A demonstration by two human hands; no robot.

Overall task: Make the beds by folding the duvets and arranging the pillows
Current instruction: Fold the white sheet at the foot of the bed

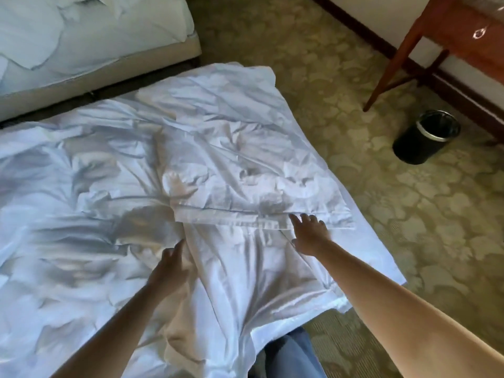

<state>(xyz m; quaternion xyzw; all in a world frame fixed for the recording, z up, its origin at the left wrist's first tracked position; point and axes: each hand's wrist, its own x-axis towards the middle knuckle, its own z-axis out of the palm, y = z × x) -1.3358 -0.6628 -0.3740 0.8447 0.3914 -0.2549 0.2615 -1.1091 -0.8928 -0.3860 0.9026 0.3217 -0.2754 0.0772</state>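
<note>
I'm folding the duvet (218, 159) rumpled across the bed (381, 268). My right hand (311, 233) is reaching, fingers spread, for its folded edge (245, 218) at 1 o'clock; can't tell if my left hand (170, 264) is gripping. Probably pinching that edge next.

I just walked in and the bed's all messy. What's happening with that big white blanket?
A person is making the bed. Both bare hands reach over the crumpled white duvet. The right hand rests with fingers spread at the hem of a folded-over flap. The left hand is on a ridge of cloth nearer the middle; whether it grips there is unclear. The duvet is wrinkled, with one corner hanging off over the carpet. The other bed behind is unmade too.
</note>
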